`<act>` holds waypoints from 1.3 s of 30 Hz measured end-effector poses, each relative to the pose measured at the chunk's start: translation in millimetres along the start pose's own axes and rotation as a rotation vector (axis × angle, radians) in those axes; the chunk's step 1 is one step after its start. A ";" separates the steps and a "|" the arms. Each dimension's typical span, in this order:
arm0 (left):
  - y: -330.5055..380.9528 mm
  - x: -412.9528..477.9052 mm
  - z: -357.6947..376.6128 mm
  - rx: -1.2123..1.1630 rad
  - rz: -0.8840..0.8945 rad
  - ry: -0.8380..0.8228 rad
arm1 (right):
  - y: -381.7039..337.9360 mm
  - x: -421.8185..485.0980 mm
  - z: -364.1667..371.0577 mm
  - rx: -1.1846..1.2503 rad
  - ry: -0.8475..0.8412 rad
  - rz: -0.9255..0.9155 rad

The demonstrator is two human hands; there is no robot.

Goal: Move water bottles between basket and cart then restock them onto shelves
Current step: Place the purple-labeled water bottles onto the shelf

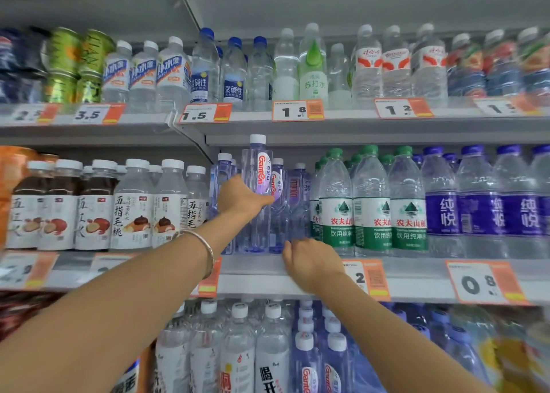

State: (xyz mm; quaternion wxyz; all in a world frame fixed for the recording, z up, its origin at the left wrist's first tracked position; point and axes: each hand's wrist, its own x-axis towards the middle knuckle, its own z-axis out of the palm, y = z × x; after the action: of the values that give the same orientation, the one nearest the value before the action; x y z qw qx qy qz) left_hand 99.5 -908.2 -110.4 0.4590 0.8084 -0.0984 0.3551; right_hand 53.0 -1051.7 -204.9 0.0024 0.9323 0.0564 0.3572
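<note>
A tall clear Ganten water bottle (pixel 256 166) with a white cap stands at the front of the middle shelf (pixel 416 270). My left hand (pixel 239 198) grips it around its middle, thumb across the label. More Ganten bottles (pixel 294 202) stand just behind and to its right. My right hand (pixel 309 261) rests at the shelf's front edge, fingertips touching the base of those bottles; its fingers are loosely curled and I see nothing held in them.
Green-labelled water bottles (pixel 372 211) and purple-labelled bottles (pixel 479 211) fill the shelf to the right. White-capped juice bottles (pixel 134 208) stand to the left. The upper shelf (pixel 342 125) and the lower shelf's bottles (pixel 268 348) are packed. Orange price tags (pixel 482 282) line the edges.
</note>
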 end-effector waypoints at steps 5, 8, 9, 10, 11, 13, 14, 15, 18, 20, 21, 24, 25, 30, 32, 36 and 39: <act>-9.7 -7.4 13.1 0.226 -0.008 0.048 | -0.2 1.2 1.6 -0.014 0.042 -0.019; -14.8 -6.7 15.0 0.304 0.064 0.041 | -0.4 0.2 3.2 0.008 0.049 -0.018; -16.0 -8.7 15.6 0.346 0.113 0.038 | -0.1 -0.1 3.4 0.009 0.050 -0.021; -18.6 -9.5 17.2 0.396 0.161 0.033 | 0.2 -0.3 4.0 0.005 0.053 -0.024; -20.3 -10.2 18.0 0.433 0.198 0.033 | 0.7 0.0 3.5 -0.001 0.056 -0.025; -24.9 -12.1 17.9 0.523 0.293 0.041 | 0.2 -0.4 4.0 -0.022 0.056 -0.026; -27.7 -12.5 16.6 0.608 0.388 0.054 | 0.0 -0.4 3.6 -0.035 0.056 -0.032; -32.6 -12.8 15.4 0.717 0.495 0.045 | -0.1 -0.7 3.8 -0.045 0.058 -0.039; -48.0 -9.4 12.4 0.974 0.699 -0.054 | 0.8 0.1 4.7 -0.072 0.061 -0.046; -53.8 -5.4 12.4 1.023 0.696 -0.089 | 1.1 0.7 5.1 -0.070 0.049 -0.041; -54.2 -3.8 12.5 1.033 0.692 -0.096 | 0.9 0.7 4.6 -0.069 0.047 -0.038; -56.9 1.2 15.6 1.087 0.687 -0.088 | 0.0 -0.9 4.0 -0.058 0.054 -0.033; -59.2 3.0 16.4 1.101 0.679 -0.084 | -0.3 -1.7 2.8 -0.049 0.057 -0.024; -68.6 7.2 17.9 1.157 0.615 -0.098 | -1.4 -3.2 0.2 -0.012 0.057 -0.007; -68.6 7.0 18.2 1.165 0.599 -0.101 | -1.7 -2.7 1.0 -0.015 0.062 -0.013; -67.1 4.3 17.4 1.153 0.571 -0.116 | -2.3 -3.5 0.9 -0.025 0.071 -0.016; -66.0 4.8 16.5 1.135 0.570 -0.125 | -2.2 -3.9 -0.9 -0.018 0.072 -0.011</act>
State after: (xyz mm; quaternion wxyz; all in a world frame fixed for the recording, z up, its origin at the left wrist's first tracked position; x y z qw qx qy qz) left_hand 143.0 -883.9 -157.0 -0.1597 0.8871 -0.1326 0.4123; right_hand 49.3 -1050.0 -207.0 0.0108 0.9184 0.0584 0.3912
